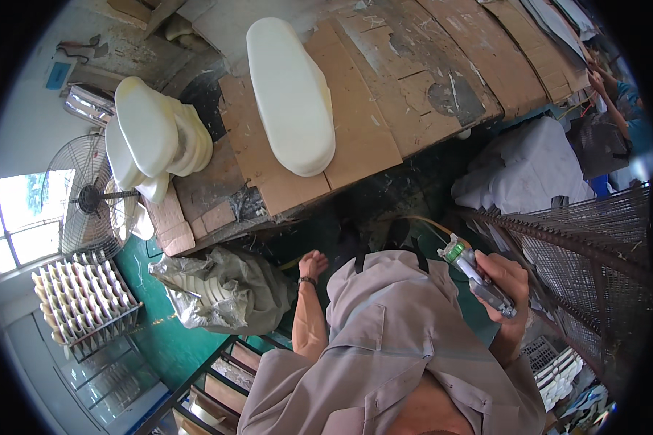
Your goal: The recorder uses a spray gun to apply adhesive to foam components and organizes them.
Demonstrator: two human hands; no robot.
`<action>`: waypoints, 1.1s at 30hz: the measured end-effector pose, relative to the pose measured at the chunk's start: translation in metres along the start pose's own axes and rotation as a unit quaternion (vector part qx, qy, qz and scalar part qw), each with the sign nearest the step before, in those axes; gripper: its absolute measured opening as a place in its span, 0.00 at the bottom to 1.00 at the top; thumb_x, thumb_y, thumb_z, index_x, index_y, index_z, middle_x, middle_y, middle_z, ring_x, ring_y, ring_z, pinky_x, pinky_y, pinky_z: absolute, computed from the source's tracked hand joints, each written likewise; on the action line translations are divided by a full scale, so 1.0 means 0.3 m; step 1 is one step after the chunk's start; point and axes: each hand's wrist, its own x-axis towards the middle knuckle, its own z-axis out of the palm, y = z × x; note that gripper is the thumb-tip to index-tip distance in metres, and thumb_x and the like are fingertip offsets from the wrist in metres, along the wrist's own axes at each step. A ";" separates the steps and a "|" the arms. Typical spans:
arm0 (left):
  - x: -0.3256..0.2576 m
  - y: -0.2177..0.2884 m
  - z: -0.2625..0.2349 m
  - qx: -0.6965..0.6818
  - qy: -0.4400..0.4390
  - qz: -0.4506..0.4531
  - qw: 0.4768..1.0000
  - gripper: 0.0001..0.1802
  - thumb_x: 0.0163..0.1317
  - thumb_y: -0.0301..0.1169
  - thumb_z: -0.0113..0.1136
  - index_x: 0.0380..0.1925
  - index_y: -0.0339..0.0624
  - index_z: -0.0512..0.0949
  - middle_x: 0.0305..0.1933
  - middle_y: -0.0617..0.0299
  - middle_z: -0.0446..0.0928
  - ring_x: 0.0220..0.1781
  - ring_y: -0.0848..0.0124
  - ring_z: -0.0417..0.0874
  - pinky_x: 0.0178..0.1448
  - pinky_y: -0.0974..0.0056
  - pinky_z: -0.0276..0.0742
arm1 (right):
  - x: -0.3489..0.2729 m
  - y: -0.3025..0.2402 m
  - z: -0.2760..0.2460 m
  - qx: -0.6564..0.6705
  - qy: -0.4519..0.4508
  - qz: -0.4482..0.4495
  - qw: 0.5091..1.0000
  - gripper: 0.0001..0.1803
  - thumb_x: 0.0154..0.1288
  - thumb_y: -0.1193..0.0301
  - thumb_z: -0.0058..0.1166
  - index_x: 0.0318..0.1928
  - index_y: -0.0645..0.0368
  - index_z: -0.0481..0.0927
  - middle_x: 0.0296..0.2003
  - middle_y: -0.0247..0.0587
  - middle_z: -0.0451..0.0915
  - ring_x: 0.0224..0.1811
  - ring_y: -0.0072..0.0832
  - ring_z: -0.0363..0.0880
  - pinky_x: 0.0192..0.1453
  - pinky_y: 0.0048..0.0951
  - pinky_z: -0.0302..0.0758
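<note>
In my right hand (506,284) I grip a silver spray gun (477,275) with a green ring near its front end; it points away from me, toward the bench. My left hand (313,265) hangs by my apron with the fingers curled closed, and nothing shows in it. Ahead lies a long, rounded, cream-white foam pad (290,101) on cardboard (366,138) covering the workbench, out of reach of either hand. To its left, several similar foam pads (149,127) are piled in a leaning stack.
A standing fan (88,199) is at the left, with a rack of curved pieces (87,301) below it. A grey plastic sack (218,290) sits on the green floor. At right are a rusty mesh frame (595,254) and a white-covered bundle (522,163). Another person's arm (609,98) shows far right.
</note>
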 end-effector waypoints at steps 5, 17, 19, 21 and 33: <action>-0.050 0.166 0.125 -0.041 -0.037 0.088 0.995 0.20 0.72 0.35 0.61 0.58 0.36 0.74 0.51 0.50 0.83 0.47 0.59 0.87 0.51 0.54 0.87 | 0.002 -0.023 -0.031 0.034 -0.041 0.008 0.999 0.28 0.52 0.75 0.64 0.56 0.71 0.80 0.27 0.48 0.78 0.24 0.35 0.77 0.29 0.30 0.72; -0.109 0.618 0.369 -0.230 -0.112 0.273 0.927 0.24 0.74 0.35 0.58 0.62 0.31 0.68 0.58 0.47 0.78 0.58 0.56 0.82 0.61 0.51 0.83 | -0.051 -0.037 -0.046 -0.007 -0.044 0.047 0.998 0.28 0.55 0.75 0.60 0.60 0.66 0.80 0.27 0.46 0.78 0.25 0.33 0.79 0.29 0.29 0.72; -0.102 0.666 0.379 -0.239 -0.106 0.280 0.924 0.25 0.74 0.35 0.58 0.63 0.31 0.67 0.59 0.47 0.77 0.59 0.57 0.82 0.61 0.51 0.83 | -0.051 -0.031 -0.054 0.003 -0.063 0.042 0.997 0.28 0.54 0.78 0.59 0.59 0.66 0.80 0.27 0.46 0.78 0.25 0.33 0.79 0.28 0.29 0.72; -0.099 0.699 0.392 -0.245 -0.127 0.294 0.915 0.29 0.74 0.37 0.59 0.67 0.32 0.65 0.57 0.49 0.78 0.57 0.58 0.82 0.60 0.52 0.83 | -0.049 -0.058 -0.064 0.004 -0.078 0.035 0.996 0.29 0.53 0.80 0.58 0.59 0.66 0.80 0.27 0.47 0.78 0.25 0.33 0.79 0.28 0.30 0.72; -0.060 0.774 0.465 -0.248 -0.146 0.281 0.915 0.26 0.70 0.34 0.64 0.61 0.33 0.68 0.55 0.54 0.79 0.54 0.62 0.84 0.61 0.54 0.83 | 0.041 -0.084 -0.023 -0.116 0.057 0.025 0.991 0.27 0.55 0.74 0.66 0.56 0.72 0.80 0.31 0.49 0.80 0.29 0.33 0.80 0.34 0.27 0.74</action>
